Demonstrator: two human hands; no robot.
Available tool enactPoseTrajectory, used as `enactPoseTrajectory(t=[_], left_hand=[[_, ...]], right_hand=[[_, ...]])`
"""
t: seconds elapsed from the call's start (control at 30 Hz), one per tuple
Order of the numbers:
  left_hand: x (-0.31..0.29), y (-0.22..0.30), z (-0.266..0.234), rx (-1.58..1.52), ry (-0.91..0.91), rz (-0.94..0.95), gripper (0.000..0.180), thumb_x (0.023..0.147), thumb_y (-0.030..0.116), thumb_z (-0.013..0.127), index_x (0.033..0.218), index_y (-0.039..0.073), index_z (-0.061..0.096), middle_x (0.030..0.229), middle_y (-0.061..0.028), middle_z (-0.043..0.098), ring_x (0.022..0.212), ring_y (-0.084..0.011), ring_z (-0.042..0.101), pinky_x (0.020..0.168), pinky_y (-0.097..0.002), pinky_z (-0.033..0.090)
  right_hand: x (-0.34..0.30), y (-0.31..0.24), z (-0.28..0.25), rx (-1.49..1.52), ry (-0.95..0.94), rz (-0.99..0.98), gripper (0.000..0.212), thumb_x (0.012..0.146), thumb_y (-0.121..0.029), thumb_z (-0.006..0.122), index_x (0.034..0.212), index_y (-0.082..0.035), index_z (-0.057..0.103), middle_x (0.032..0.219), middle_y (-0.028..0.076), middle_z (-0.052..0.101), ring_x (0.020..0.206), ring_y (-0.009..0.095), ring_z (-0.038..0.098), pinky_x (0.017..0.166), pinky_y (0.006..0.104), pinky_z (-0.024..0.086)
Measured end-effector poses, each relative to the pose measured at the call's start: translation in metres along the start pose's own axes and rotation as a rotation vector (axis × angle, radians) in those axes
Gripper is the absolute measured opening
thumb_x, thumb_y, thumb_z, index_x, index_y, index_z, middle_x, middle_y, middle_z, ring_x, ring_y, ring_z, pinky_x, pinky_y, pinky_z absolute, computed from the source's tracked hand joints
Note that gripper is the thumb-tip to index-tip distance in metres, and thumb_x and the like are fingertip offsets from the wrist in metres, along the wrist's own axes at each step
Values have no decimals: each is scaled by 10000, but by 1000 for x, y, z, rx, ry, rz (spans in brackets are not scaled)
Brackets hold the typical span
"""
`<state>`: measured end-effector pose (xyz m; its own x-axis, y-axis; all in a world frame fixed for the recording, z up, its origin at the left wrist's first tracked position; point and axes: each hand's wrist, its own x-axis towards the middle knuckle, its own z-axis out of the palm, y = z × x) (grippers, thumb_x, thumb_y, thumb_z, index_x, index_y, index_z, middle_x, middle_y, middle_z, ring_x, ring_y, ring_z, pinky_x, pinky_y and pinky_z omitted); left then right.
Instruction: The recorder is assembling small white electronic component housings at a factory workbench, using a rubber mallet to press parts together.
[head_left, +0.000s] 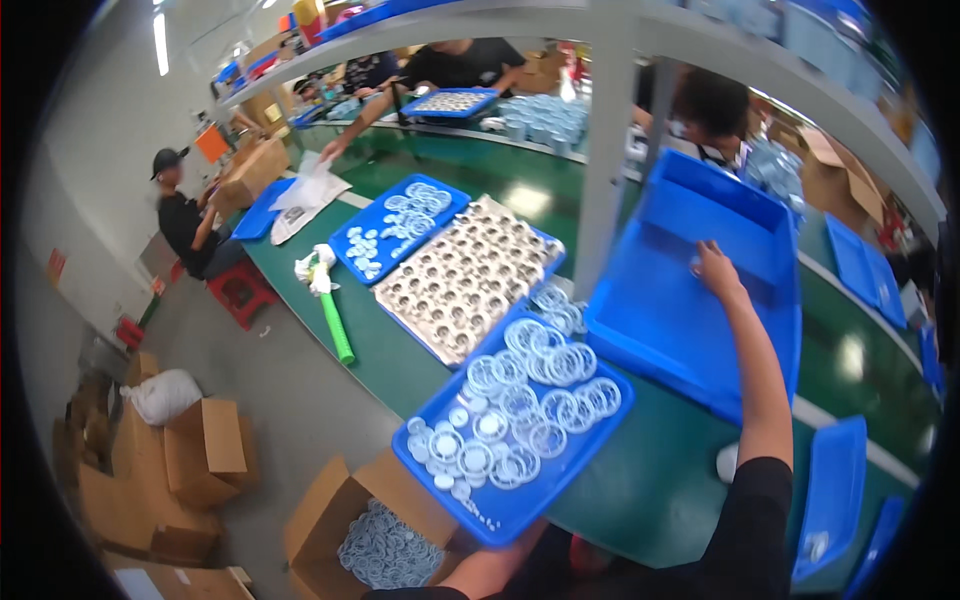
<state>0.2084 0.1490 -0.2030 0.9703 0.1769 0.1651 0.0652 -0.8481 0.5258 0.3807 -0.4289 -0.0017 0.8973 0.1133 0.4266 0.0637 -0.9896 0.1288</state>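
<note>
My right hand point(715, 268) reaches into a large blue bin point(650, 335). Its fingers are drawn together at a small pale piece, too small and blurred to name. My left forearm point(490, 572) comes in at the lower edge and runs up to the near end of a blue tray point(510, 525). The left hand is hidden at or under that tray, so its fingers do not show. Clear plastic rings point(519, 402) lie heaped in the tray, with small white round caps point(421, 446) on its left side.
Beyond stand a beige moulded tray point(465, 275) with rows of hollows and a blue tray point(350, 240) of rings and caps. A green-handled tool point(336, 325) lies near the table edge. A grey post point(605, 150) rises beside the bin. Other people work across the green table point(640, 470).
</note>
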Motion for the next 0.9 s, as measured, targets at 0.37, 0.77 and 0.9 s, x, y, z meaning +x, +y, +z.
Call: enactPoseTrajectory(t=[0.37, 0.77, 0.9], left_hand=[[-173, 0, -64, -200, -10, 98, 465, 969, 255, 669, 1323, -36, 591, 1279, -323, 621, 1208, -511, 565, 1017, -567, 440], [-287, 120, -219, -627, 24, 629, 464, 924, 29, 662, 1368, -16, 535, 1411, -238, 501, 1287, -423, 529, 1105, -479, 438], [-228, 179, -209, -562, -32, 817, 774, 869, 117, 766, 1532, 8, 380, 1480, -256, 456, 1383, -462, 454, 1161, -502, 392]], right_hand=[[-156, -190, -270, 573, 15, -106, 596, 845, -256, 805, 1364, -70, 580, 1324, 154, 658, 1207, 375, 616, 1033, 445, 492], [-293, -286, -257, 730, -212, -272, 492, 935, -126, 717, 1412, -103, 597, 1597, 117, 488, 1310, 373, 561, 1105, 456, 469], [-309, -279, -243, 870, -159, -211, 445, 975, -126, 672, 1417, -97, 629, 1616, 146, 461, 1409, 392, 507, 1147, 450, 440]])
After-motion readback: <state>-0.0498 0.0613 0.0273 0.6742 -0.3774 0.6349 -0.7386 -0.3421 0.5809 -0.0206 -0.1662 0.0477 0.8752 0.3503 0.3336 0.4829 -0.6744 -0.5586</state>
